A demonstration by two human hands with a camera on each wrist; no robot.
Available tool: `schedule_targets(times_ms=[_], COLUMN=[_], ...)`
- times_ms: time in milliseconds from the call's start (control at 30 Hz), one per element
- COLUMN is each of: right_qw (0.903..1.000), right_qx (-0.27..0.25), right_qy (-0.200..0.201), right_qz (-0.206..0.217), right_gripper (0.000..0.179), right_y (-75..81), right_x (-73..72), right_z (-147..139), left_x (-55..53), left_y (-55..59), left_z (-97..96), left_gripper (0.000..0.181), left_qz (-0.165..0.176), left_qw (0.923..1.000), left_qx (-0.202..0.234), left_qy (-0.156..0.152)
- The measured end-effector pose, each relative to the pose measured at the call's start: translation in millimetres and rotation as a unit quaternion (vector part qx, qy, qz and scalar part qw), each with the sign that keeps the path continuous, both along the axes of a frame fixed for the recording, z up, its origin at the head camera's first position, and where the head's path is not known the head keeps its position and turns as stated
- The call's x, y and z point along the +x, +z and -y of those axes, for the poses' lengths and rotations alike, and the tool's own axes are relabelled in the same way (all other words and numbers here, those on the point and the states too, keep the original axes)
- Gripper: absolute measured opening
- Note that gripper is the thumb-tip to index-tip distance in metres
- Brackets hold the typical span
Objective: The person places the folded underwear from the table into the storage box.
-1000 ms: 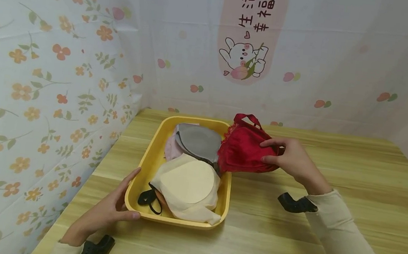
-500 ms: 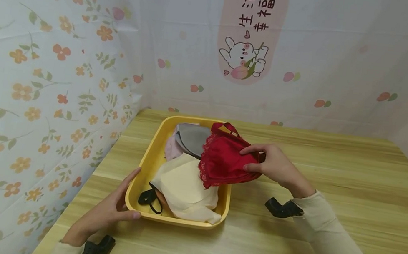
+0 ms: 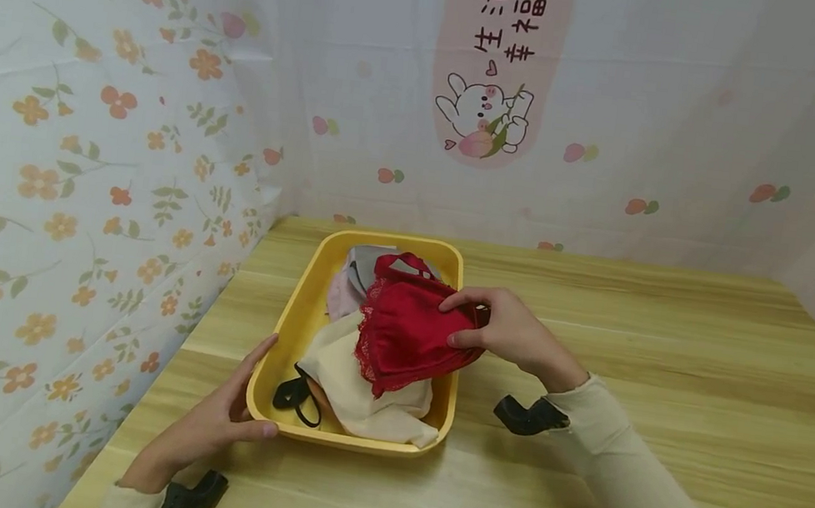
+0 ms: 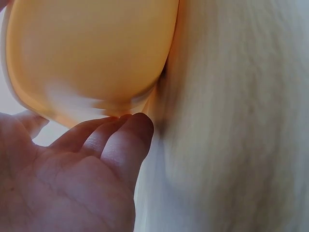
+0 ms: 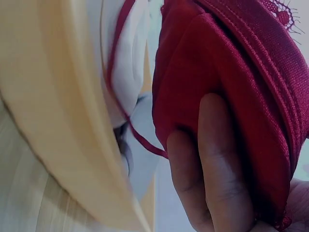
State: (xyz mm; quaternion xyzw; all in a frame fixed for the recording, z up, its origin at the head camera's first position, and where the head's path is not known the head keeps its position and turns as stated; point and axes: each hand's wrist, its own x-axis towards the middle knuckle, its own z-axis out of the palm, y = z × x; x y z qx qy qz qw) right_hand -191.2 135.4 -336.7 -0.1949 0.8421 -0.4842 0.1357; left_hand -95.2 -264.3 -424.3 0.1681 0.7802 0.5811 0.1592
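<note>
My right hand pinches a red satin bra with lace trim between thumb and fingers, holding it over the right half of a yellow plastic tub. In the right wrist view, the fingers press into the folded red bra, and a thin red strap dangles by the tub wall. My left hand rests against the tub's near left corner, its loosely extended fingers touching the outer wall in the left wrist view. Below the red bra lies a cream bra, partly covered.
Also in the tub are a grey bra, mostly hidden, a pale pink garment and a black strap. The tub stands on a wooden table. Printed cloth hangs behind and on the left.
My right hand has carried the red bra leftward and slightly nearer, from the tub's right edge to over the cream and grey bras. The left hand has stayed at the tub corner.
</note>
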Motion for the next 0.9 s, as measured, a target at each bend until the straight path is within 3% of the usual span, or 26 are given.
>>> schedule_targets(times_ms=[200, 467, 900], right_qw=[0.9997, 0.9988, 0.9991], right_qx=[-0.007, 0.009, 0.025], right_qy=[0.012, 0.012, 0.023], right_qz=[-0.017, -0.046, -0.024], right_gripper=[0.035, 0.032, 0.033], right_y=[1.7, -9.4, -16.8], right_x=[0.4, 7.1, 14.2], right_z=[19, 36, 47], left_x=[-0.2, 0.4, 0.5], left_y=[0.9, -1.2, -1.5], left_z=[-1.5, -0.3, -0.7], left_gripper=[0.106, 0.105, 0.104], left_qz=[0.004, 0.003, 0.004], left_qw=[1.0, 0.9999, 0.9999], left_qx=[0.003, 0.014, 0.009], left_qy=[-0.001, -0.008, -0.004])
